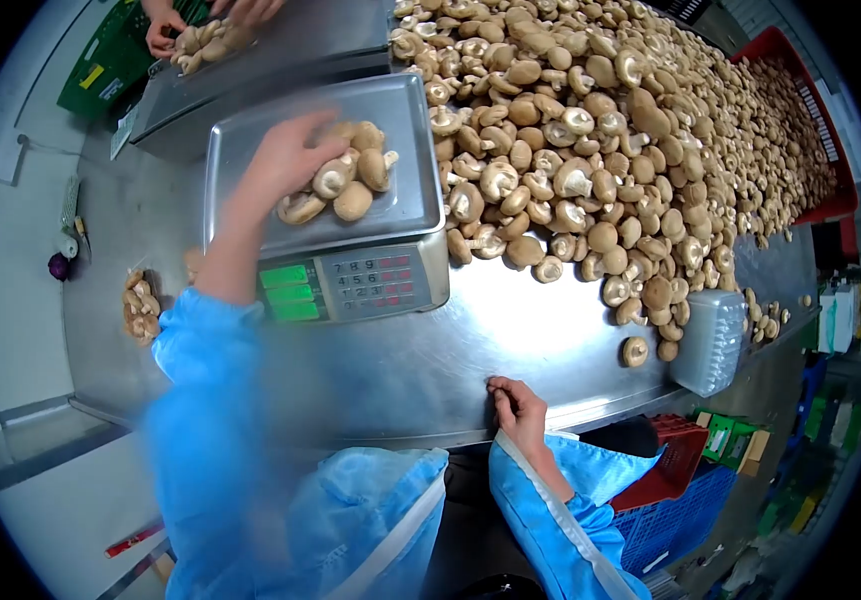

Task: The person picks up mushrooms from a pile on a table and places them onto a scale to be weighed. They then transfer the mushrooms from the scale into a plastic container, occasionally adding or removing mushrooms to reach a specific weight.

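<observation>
My left hand (pixel 295 155) is over the metal tray (pixel 240 150) of a weighing scale, beside a small group of shiitake mushrooms (pixel 353 200). Its thumb and fingers are apart, though motion blurs them, and I make out no mushroom held. Green displays and a keypad (pixel 375 280) line the scale's front. Down at the near table edge, my right hand (pixel 522 415) rests with its fingers curled in, with nothing visible in them. To the right of the scale spreads a large heap of loose shiitake mushrooms (pixel 570 180).
Clear plastic trays (pixel 707 345) stand stacked at the table's right edge. A packed bunch of mushrooms (pixel 140 308) lies left of the scale. Another person's hands (pixel 162 30) handle mushrooms at the far left, near a green crate (pixel 105 75). Red (pixel 665 460) and blue crates (pixel 680 515) sit below the table.
</observation>
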Available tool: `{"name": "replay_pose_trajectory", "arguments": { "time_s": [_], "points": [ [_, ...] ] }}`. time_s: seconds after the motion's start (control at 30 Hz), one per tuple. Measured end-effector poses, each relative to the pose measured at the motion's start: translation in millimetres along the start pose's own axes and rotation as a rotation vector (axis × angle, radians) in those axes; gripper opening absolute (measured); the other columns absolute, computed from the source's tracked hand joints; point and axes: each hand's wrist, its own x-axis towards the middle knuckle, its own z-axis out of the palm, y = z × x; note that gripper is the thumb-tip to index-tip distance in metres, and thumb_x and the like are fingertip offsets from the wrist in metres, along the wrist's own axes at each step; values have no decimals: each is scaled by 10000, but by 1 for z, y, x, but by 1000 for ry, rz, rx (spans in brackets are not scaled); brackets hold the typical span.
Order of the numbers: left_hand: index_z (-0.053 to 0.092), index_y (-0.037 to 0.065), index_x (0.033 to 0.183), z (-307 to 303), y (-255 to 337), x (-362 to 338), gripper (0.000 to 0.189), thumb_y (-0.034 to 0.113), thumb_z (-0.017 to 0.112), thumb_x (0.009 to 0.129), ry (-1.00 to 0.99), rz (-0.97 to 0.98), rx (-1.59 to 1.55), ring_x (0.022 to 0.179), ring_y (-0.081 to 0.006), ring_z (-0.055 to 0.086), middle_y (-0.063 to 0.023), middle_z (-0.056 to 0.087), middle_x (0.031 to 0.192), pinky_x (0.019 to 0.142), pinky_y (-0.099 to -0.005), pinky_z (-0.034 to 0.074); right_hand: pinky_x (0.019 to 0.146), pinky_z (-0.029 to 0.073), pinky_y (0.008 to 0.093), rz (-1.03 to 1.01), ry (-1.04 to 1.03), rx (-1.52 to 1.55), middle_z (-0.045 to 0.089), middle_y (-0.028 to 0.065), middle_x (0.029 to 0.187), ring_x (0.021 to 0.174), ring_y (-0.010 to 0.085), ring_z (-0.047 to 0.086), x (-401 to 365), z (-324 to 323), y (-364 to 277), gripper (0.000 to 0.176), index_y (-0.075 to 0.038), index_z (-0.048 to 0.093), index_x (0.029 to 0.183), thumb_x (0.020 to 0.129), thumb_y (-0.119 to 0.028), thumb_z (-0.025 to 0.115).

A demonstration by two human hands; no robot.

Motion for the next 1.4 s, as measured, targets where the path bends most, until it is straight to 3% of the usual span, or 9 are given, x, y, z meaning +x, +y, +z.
{"name": "replay_pose_trajectory", "arguments": {
  "time_s": [0.33,0.43,0.73,0.8,0.9,0.93,1.1,1.2,1.4],
  "points": [
    [645,29,1194,-7,15,-30,439,266,753,841,254,-15,67,1167,-283,615,-132,669,1185,964,-372,482,719,534,294,-32,-28,-50,699,137,954,797,226,688,3,-6,-6,175,-11,684,1062,920,-4,581],
    [667,25,1105,-9,20,-51,378,232,772,807,290,305,460,1216,-340,571,-135,667,1162,1006,-422,451,726,535,298,-31,-23,-49,698,140,949,797,233,688,2,-5,-8,177,-11,683,1059,916,1,580],
    [666,11,1019,2,48,-89,181,100,693,864,563,381,147,1194,-339,578,-126,659,1187,1009,-411,441,680,512,268,45,4,-47,694,111,893,732,152,637,0,-3,-4,172,19,694,1049,919,24,581],
    [650,14,1034,26,61,-114,149,46,640,889,494,226,-171,1073,-252,628,-104,665,1156,949,-354,477,720,530,295,90,-8,-34,702,129,930,778,212,675,1,-3,-10,179,-8,694,1062,917,-6,588],
    [629,17,1106,110,58,-162,202,-5,569,914,56,14,-746,931,-118,628,-79,677,1028,805,-263,526,732,538,307,9,17,-72,704,137,937,782,239,691,3,-2,-10,177,-21,695,1063,920,-27,589],
    [662,38,1030,141,64,-181,128,113,669,927,-33,-124,-857,772,-85,643,-36,708,917,695,-244,527,728,538,307,-43,34,-95,703,136,931,772,237,690,4,-3,-9,174,-21,695,1060,922,-30,588],
    [602,3,1137,226,86,-233,205,103,636,961,-469,-271,-1027,802,-92,645,-75,699,909,679,-234,527,892,496,392,-185,237,-371,638,194,1102,994,344,631,24,-56,-21,284,2,609,1185,905,-24,571],
    [580,-12,1124,240,91,-226,226,46,651,918,-368,-167,-917,765,-105,644,-83,681,857,649,-245,510,1084,355,466,-248,508,-632,508,272,1309,1237,430,477,41,-107,-12,463,56,485,1311,870,-28,598],
    [541,-14,1231,271,95,-207,383,-6,645,862,-229,82,-848,1041,-232,618,-168,584,1201,875,-319,526,1059,379,469,-150,588,-733,498,251,1287,1233,429,452,47,-137,26,523,18,517,1249,745,30,660]
  ]
}}
